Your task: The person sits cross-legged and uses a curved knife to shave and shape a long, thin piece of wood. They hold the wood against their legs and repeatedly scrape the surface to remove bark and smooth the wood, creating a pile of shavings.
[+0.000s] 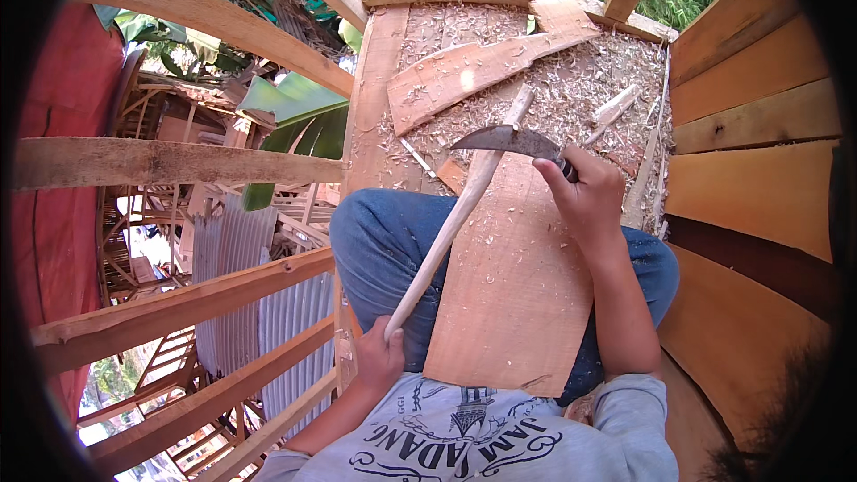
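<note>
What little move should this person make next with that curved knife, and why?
Perhaps a light shaving stroke near the far end of the wooden stick: the right hand holds the curved knife across it there, the left hand grips the near end, away from the knife, and wood shavings lie beyond.

Curved knife (528, 142) laid across pale stick (453, 225) — hands (591, 192) gripping both.

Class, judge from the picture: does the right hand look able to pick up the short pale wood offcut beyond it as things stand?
Probably not straight away: the right hand is closed on the curved knife. Otherwise, the way to the wood offcut looks free.
</note>
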`<state>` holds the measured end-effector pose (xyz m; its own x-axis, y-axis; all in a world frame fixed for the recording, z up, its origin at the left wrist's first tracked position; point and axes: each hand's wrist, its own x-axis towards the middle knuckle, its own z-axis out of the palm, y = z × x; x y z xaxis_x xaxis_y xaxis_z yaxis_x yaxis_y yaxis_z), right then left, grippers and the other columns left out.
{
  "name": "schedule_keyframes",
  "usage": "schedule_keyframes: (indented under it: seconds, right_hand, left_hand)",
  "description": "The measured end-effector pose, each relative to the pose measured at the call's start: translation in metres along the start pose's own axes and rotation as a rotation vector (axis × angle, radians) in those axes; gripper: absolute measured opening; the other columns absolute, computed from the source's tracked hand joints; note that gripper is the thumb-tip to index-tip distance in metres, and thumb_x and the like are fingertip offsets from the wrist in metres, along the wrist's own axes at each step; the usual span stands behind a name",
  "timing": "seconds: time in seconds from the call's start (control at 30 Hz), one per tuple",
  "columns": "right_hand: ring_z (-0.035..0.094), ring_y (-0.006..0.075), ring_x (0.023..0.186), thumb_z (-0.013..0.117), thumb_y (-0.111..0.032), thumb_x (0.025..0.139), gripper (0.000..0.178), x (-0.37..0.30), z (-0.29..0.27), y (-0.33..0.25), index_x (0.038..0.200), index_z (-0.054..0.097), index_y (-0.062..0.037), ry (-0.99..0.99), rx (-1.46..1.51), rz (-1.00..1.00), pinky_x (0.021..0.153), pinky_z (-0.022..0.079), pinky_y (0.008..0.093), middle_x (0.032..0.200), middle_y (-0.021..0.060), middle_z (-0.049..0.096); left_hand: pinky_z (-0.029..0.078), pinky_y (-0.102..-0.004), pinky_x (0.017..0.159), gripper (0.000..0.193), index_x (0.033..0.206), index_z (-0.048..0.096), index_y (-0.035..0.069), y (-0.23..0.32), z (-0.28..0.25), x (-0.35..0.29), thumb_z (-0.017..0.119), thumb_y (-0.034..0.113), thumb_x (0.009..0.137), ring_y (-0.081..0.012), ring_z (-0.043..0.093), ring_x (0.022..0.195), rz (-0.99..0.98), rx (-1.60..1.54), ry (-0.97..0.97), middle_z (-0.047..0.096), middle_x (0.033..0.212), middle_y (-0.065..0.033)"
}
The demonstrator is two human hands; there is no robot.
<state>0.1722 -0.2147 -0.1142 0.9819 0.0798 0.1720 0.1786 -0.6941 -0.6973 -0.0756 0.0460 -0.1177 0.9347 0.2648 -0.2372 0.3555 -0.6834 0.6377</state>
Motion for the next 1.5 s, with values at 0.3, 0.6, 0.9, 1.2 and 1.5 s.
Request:
schedule_keyframes:
  seconds: [0.3,0.6,0.9,1.2,1.5]
  right_hand:
    - [0.044,0.0068,0.046,0.062,-0.022,0.086,0.021,-0.035,-0.036,-0.032,0.091,0.058,-0.0026,-0.660,0.781,0.121,0.044,0.034,0.0246,0.051,-0.0009,0.044]
    - [0.041,0.0028,0.041,0.047,-0.013,0.094,0.020,-0.023,-0.046,0.005,0.106,0.054,0.0009,-0.515,1.081,0.342,0.036,0.029,0.0191,0.056,-0.0019,0.045]
    - [0.039,0.0030,0.040,0.051,-0.016,0.092,0.017,-0.025,-0.046,-0.002,0.099,0.056,-0.0008,-0.612,0.869,0.389,0.038,0.030,0.0194,0.053,-0.0028,0.043]
    - [0.038,0.0063,0.038,0.051,-0.021,0.093,0.018,-0.032,-0.056,0.009,0.089,0.051,-0.0025,-0.559,1.049,0.282,0.035,0.030,0.0209,0.052,-0.0019,0.042]
    - [0.037,0.0060,0.035,0.044,-0.031,0.097,0.029,-0.021,-0.054,0.018,0.080,0.045,-0.0075,-0.176,1.006,0.488,0.029,0.031,0.0208,0.052,-0.0014,0.039]
  left_hand:
    - [0.042,-0.0386,0.049,0.022,0.087,0.057,0.002,-0.014,-0.003,-0.004,0.053,0.024,0.089,-0.0322,0.057,0.051,0.060,-0.010,0.007,0.050,0.055,-0.0136]
    - [0.042,-0.0376,0.048,0.026,0.085,0.057,0.001,-0.023,-0.006,-0.001,0.053,0.027,0.089,-0.0304,0.058,0.050,0.069,-0.084,-0.021,0.052,0.055,-0.0137]
    - [0.042,-0.0393,0.048,0.023,0.085,0.057,0.002,-0.024,-0.003,-0.005,0.054,0.025,0.088,-0.0338,0.057,0.051,0.082,-0.076,0.006,0.053,0.057,-0.0157]
    - [0.043,-0.0406,0.050,0.019,0.084,0.057,0.003,-0.009,-0.002,-0.004,0.055,0.022,0.087,-0.0351,0.058,0.055,0.119,0.034,0.065,0.056,0.063,-0.0162]
    - [0.043,-0.0403,0.050,0.022,0.084,0.056,0.003,-0.012,0.004,-0.007,0.056,0.025,0.089,-0.0342,0.057,0.055,0.180,0.041,0.122,0.056,0.065,-0.0153]
